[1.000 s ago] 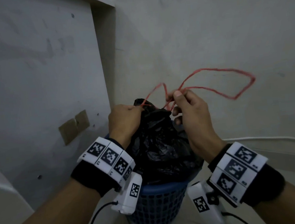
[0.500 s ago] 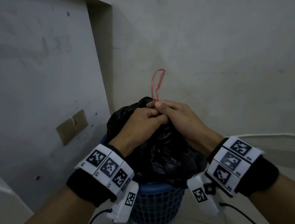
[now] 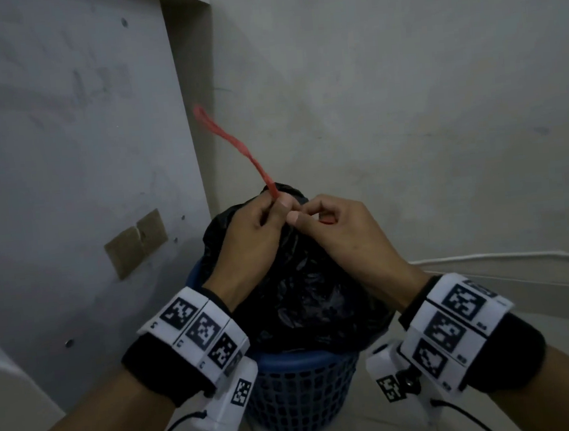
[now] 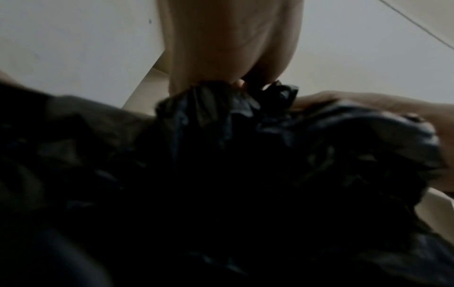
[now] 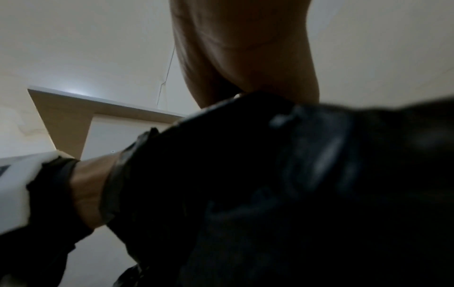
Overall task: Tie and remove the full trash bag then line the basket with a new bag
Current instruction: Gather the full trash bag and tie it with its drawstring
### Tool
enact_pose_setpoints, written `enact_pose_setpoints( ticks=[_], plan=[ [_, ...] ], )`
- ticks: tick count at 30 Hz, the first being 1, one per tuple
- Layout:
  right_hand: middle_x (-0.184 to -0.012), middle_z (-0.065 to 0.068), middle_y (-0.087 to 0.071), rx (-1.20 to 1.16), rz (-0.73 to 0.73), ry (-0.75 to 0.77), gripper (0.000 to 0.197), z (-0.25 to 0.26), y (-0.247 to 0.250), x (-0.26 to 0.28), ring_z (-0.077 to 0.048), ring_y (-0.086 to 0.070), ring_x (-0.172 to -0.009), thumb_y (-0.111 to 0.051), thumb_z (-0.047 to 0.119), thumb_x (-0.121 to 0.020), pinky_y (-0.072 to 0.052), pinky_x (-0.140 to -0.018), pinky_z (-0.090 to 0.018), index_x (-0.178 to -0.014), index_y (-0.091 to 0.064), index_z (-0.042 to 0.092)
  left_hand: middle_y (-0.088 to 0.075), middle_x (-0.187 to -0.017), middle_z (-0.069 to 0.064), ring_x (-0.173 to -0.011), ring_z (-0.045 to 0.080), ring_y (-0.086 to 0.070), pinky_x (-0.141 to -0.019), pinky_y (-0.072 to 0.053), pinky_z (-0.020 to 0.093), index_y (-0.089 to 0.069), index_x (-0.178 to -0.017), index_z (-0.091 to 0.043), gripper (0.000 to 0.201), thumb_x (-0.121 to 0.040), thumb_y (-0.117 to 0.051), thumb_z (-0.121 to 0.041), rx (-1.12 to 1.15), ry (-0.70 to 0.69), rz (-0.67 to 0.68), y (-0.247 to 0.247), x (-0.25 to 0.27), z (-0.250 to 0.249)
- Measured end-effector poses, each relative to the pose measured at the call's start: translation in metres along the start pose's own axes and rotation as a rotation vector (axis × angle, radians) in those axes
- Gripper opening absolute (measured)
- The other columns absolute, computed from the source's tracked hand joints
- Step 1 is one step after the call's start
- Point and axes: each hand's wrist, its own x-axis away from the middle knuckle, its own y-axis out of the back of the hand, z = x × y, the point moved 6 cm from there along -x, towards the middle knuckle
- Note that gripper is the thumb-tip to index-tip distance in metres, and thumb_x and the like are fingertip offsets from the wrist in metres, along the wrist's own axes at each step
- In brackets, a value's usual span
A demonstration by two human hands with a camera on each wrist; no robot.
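A: Red drawstring point(image 3: 235, 144), bright against the grey wall point(image 3: 404, 101), rising out of the pinch.

B: Under the fingers the trash bag point(image 3: 303, 292) is glossy black, and below that the basket point(image 3: 302, 392) is blue with a lattice of small holes.

A: Behind each grip, white wristbands point(image 3: 200, 329) with black square-code markers over black cuffs.

Both forearms reach forward, wrists banded, and the hands meet close together, fingertips nearly touching. The left hand point(image 3: 247, 234) is curled, thumb and fingers pinched together. The right hand point(image 3: 337, 226) arches, its thumb and forefinger pinched, remaining fingers curled under.
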Motion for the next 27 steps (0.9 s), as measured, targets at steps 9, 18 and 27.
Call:
enact_pose_setpoints(
  ticks=[9, 18, 27],
  plan=[
    [-0.067, -0.006, -0.065, -0.134, -0.054, -0.275, 0.022, -0.020, -0.002, 0.004, -0.016, -0.060, -0.060, -0.063, 0.020, -0.088, -0.045, -0.054, -0.023, -0.077, -0.071, 0.002, -0.060, -0.078, -0.008, -0.072, 0.001, -0.056, -0.075, -0.042, 0.018, -0.048, -0.091, -0.025, 0.019, -0.090, -0.060, -0.009, 0.020, 0.045, 0.106, 0.003, 0.008, 0.021],
    [-0.043, 0.011, -0.053, -0.255, -0.015, -0.385, 0.030, -0.027, -0.010, 0.013, -0.001, -0.050, -0.040, -0.056, 0.018, -0.092, -0.035, -0.037, -0.013, -0.063, -0.058, 0.013, -0.068, -0.094, -0.004, -0.086, 0.023, -0.056, -0.071, -0.046, 0.042, -0.074, -0.100, -0.027, 0.029, -0.088, -0.049, -0.022, -0.664, -0.463, -0.093, 0.017, 0.017, 0.012],
    [-0.065, -0.006, -0.048, -0.030, 0.125, -0.252, 0.025, -0.020, -0.013, 0.012, -0.014, -0.046, -0.059, -0.051, 0.025, -0.094, -0.035, -0.058, -0.027, -0.070, -0.054, 0.017, -0.054, -0.087, 0.008, -0.071, 0.026, -0.052, -0.059, -0.040, 0.039, -0.063, -0.126, -0.021, 0.044, -0.086, -0.053, -0.007, -0.820, -0.657, -0.055, 0.006, 0.032, 0.007]
  ],
)
